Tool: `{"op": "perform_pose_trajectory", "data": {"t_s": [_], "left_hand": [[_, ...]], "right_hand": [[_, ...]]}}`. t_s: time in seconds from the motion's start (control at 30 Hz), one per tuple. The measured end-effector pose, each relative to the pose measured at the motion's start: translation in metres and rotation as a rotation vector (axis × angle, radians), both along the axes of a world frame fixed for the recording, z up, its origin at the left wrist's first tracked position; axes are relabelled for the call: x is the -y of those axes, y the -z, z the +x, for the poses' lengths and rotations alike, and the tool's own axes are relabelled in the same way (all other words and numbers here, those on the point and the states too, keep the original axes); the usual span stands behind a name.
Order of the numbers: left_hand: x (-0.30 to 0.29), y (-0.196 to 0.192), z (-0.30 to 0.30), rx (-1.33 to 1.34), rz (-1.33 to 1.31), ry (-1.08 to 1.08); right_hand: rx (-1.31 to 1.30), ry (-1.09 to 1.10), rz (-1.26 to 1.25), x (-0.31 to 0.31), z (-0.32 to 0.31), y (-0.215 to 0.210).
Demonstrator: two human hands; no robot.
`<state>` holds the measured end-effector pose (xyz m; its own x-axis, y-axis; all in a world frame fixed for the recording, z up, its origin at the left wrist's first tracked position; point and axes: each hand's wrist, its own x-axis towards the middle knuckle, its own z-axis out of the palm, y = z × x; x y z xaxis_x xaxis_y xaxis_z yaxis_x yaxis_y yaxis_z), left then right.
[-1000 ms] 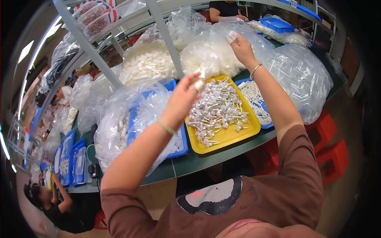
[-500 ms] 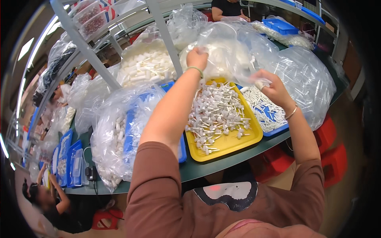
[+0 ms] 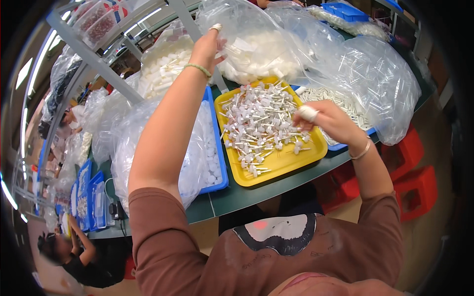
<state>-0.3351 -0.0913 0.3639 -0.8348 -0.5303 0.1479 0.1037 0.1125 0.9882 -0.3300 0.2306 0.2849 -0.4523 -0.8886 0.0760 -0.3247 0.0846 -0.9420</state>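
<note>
Right hand [image 3: 328, 121], curled, grip unclear, over right edge of yellow tray [image 3: 290, 166]; left hand [image 3: 205, 48], fingers apart, beside clear bag [image 3: 271, 42]; stemmed pieces [image 3: 254, 118], toward far edge; apparent step, reaching; next calls for light pinch.

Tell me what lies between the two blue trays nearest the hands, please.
A yellow tray holding white-stemmed parts lies between them, in the head view.

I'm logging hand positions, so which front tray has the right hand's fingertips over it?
The yellow tray, in the middle, heaped with small pale stemmed pieces; its neighbours, the left tray and right tray, are blue.
</note>
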Motion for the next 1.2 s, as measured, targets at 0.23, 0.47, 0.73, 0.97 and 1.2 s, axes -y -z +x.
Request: {"op": "perform_pose_trajectory", "data": {"t_s": [0.23, 0.47, 0.73, 0.97, 1.2], "left_hand": [[-0.013, 0.001, 0.002, -0.012, -0.033, 0.1], [0.002, 0.016, 0.014, 0.12, -0.241, 0.039], [-0.033, 0.013, 0.064, -0.023, -0.036, -0.127], [-0.138, 0.086, 0.197, -0.114, -0.332, 0.228], [-0.156, 0.17, 0.215, -0.05, -1.035, 0.421]], "right_hand": [[-0.552, 0.239, -0.123, 0.078, -0.05, 0.042], [-0.665, 0.183, 0.262, 0.138, -0.105, 0.058], [-0.543, 0.055, 0.342, 0.18, -0.115, 0.065], [-0.448, 0.089, 0.332, 0.183, -0.095, 0.04], [-0.461, 0.037, 0.516, 0.185, -0.07, 0.022]]}}
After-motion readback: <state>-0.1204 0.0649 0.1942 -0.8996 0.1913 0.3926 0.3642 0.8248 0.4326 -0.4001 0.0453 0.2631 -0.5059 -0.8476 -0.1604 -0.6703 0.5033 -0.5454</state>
